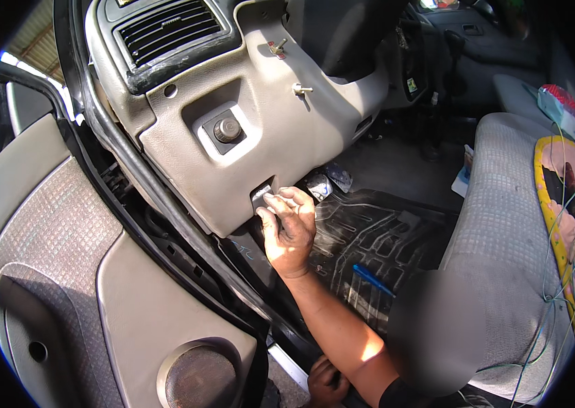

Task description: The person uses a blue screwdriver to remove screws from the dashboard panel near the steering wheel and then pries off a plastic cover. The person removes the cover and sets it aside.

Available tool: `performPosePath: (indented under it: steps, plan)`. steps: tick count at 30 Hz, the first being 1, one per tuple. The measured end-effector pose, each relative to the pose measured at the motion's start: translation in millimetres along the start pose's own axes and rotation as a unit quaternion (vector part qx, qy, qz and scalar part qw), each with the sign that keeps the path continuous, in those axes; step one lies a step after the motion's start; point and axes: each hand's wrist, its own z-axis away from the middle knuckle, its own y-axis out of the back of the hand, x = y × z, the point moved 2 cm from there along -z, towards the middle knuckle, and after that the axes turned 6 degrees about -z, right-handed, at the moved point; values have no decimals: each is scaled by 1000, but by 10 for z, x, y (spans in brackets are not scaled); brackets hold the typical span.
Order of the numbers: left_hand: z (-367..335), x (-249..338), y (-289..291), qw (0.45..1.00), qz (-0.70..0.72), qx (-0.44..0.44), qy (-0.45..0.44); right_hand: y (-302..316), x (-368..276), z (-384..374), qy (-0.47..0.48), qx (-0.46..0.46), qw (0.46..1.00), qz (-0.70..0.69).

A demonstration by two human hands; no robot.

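Note:
Neither of my own hands shows. The bare arm reaching in from the lower right joins a black sleeve beside a blurred, rounded shape, apparently a co-worker's head (437, 333). I take that arm to be the co-worker's. Its hand (290, 228) is bent, thumb and fingers close together, at a small rectangular opening (259, 194) low in the beige dashboard panel (185, 173). A small grey part shows in the opening; whether the fingers grip it is hidden. Below the forearm, a second, curled hand (328, 382) rests in shade near the sill, apparently the co-worker's too.
An open door panel (49, 211) with a round speaker (200, 377) fills the left. A round knob (227, 129) and two toggle switches (302, 89) sit on the dashboard. A blue pen-like item (374, 280) lies on the black floor mat (369, 234). Thin wires (551, 299) trail over the grey seat (498, 197).

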Motion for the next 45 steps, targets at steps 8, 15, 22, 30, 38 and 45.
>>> performPosePath:
  steps: [8, 15, 22, 30, 38, 45]
  plan:
    - [51, -91, 34, 1000, -13, -18, -15, -260, 206, 468, -394, 67, 861, -314]
    - [12, -61, 27, 999, -7, -28, -19, -215, 144, 416, -433, 112, 741, -502]
    - [7, -21, 58, 999, 0, -38, 1, -183, 118, 315, -462, 123, 694, -539]
    - [56, -132, 1, 1000, 11, -12, -15, -110, 97, 245, -467, 157, 682, -540]
    - [-47, -23, 47, 999, 34, -30, -15, -146, 43, 292, -432, 132, 724, -522]
    - [-23, -28, 23, 999, 22, -37, -7, -132, 99, 323, -393, 96, 754, -517]
